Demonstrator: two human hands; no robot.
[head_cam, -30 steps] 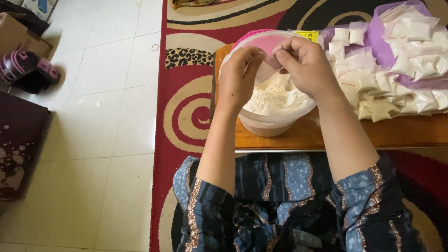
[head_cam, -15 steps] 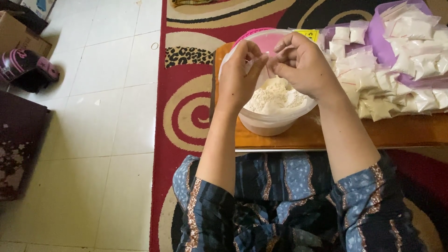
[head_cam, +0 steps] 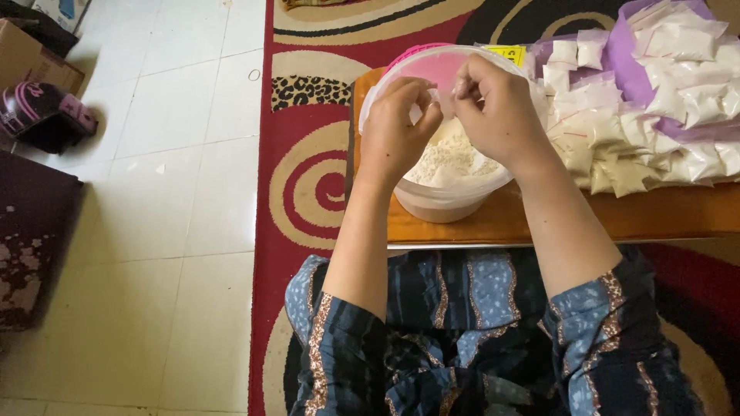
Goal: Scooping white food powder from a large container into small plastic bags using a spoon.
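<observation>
- The red patterned rug covers the floor beside pale tiles; a low wooden table stands on it, right in front of the seated person's knees.
- On the table's right side lies a broad heap of filled packets, small clear bags of white powder, piled partly over purple sheeting.
- A translucent plastic tub stands at the table's left part, about half full of white powder; both hands work directly above it.
- The left hand and the right hand meet over the tub's mouth, fingertips pinched together on a small clear bag held between them. The bag is mostly hidden by the fingers, so whether it holds powder yet cannot be told.
- Judging from the grip, the person is handling the bag's mouth. To do this well, both pinches should stay at the very rim, on opposite sides, so the film does not slip or crumple.
- Keeping the bag over the tub looks wise: any powder that falls lands back in the tub rather than on the table.
</observation>
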